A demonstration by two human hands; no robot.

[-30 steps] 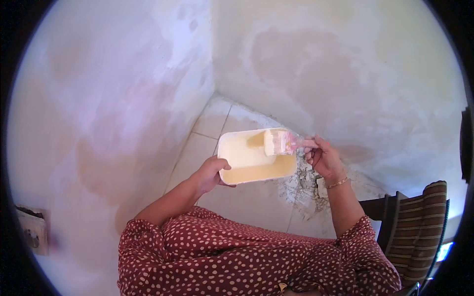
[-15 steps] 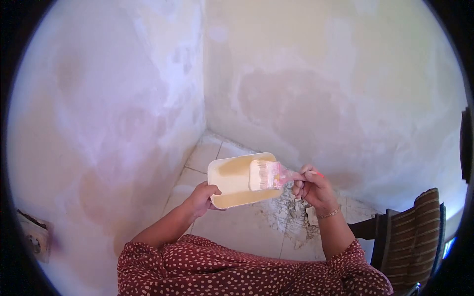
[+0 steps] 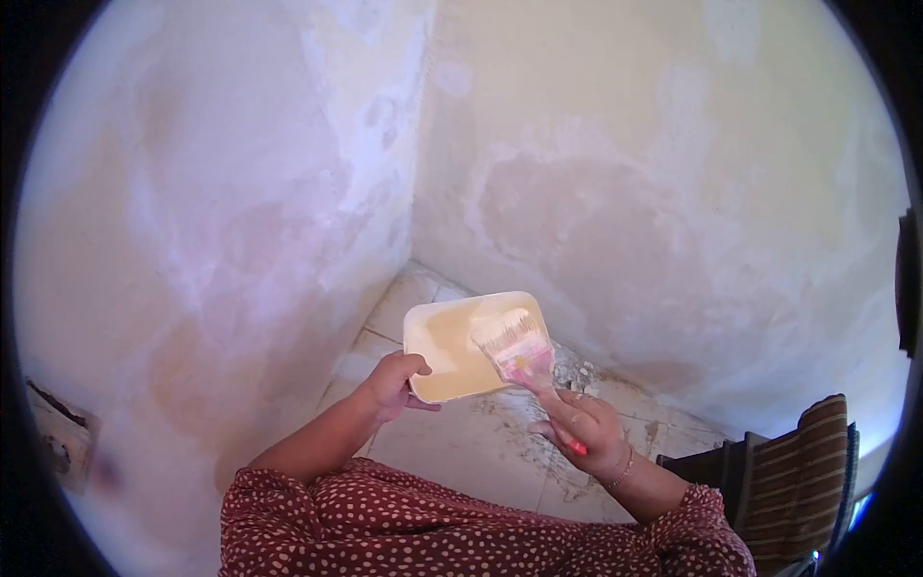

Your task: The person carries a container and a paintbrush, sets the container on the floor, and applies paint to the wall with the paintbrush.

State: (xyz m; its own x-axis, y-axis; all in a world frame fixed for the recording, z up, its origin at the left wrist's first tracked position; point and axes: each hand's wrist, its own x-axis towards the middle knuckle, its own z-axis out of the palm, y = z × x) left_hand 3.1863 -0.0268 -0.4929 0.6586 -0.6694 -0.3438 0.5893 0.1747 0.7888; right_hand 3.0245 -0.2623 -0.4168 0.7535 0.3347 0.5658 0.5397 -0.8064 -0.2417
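My left hand [image 3: 394, 383] grips the left end of a shallow cream-coloured paint tray [image 3: 447, 361], thumb over the rim and fingers beneath. Pale paint coats part of the tray's inside. In my right hand [image 3: 586, 433] is a wide paintbrush [image 3: 524, 360], held by its handle, whose red end shows near the palm. Its paint-covered bristles point up and left over the right part of the tray; whether they touch the bottom I cannot tell.
Patchy plastered walls, one at left [image 3: 231, 212] and one at right [image 3: 615, 192], meet in a corner ahead. Below lies a tiled floor [image 3: 452, 442] with splatter and debris. A striped chair [image 3: 793, 490] stands at right. A wall socket [image 3: 62, 447] is at lower left.
My right hand has moved down and turned, swinging the brush from nearly level to pointing up and left. The left hand keeps the tray almost in place. The view has shifted slightly.
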